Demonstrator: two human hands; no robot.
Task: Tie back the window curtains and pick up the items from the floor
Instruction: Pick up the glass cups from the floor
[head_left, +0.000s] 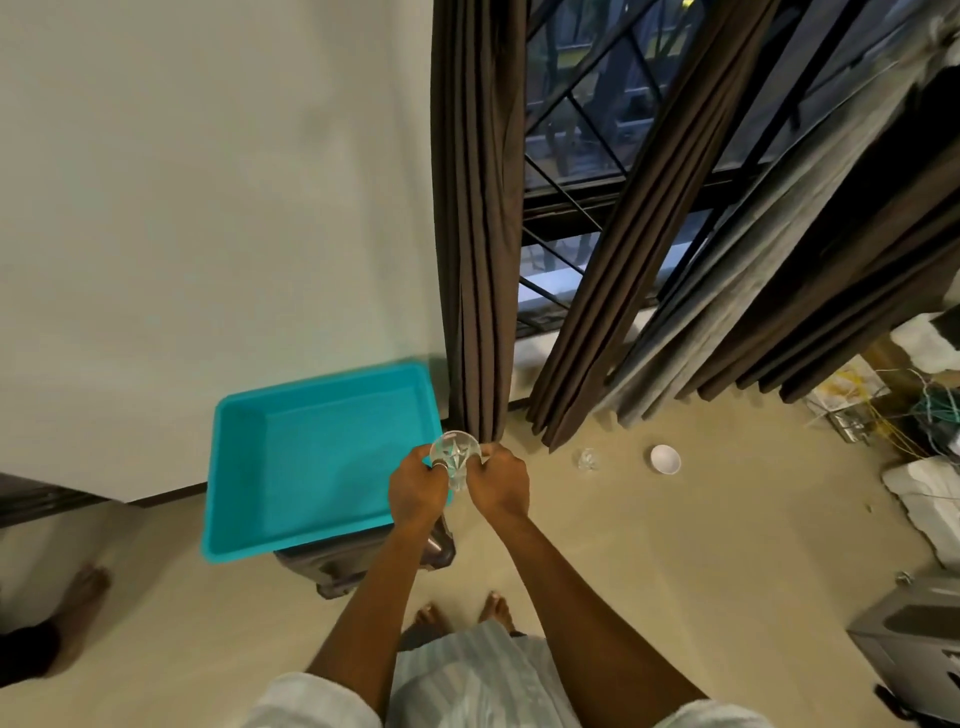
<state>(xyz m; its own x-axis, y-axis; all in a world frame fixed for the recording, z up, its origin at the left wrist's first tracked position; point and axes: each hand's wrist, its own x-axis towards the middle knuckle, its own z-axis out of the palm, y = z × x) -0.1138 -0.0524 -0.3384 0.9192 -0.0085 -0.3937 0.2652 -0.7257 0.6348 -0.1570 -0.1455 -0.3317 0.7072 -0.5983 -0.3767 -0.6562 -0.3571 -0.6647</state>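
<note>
Pale sleeves (311, 701) and bare forearms reach out to a clear glass (456, 460) held in both grips.
The left grip (418, 486) and the right grip (498, 483) each curl their fingers round the clear glass, which sits mouth up between them. The turquoise tub (311, 457) spreads out left of the left grip. A gathered brown curtain (478, 260) hangs just beyond the right grip. Right of that grip, on the floor (623, 545), lie a second glass (588, 460) and, farther right, a white bowl (665, 459).
</note>
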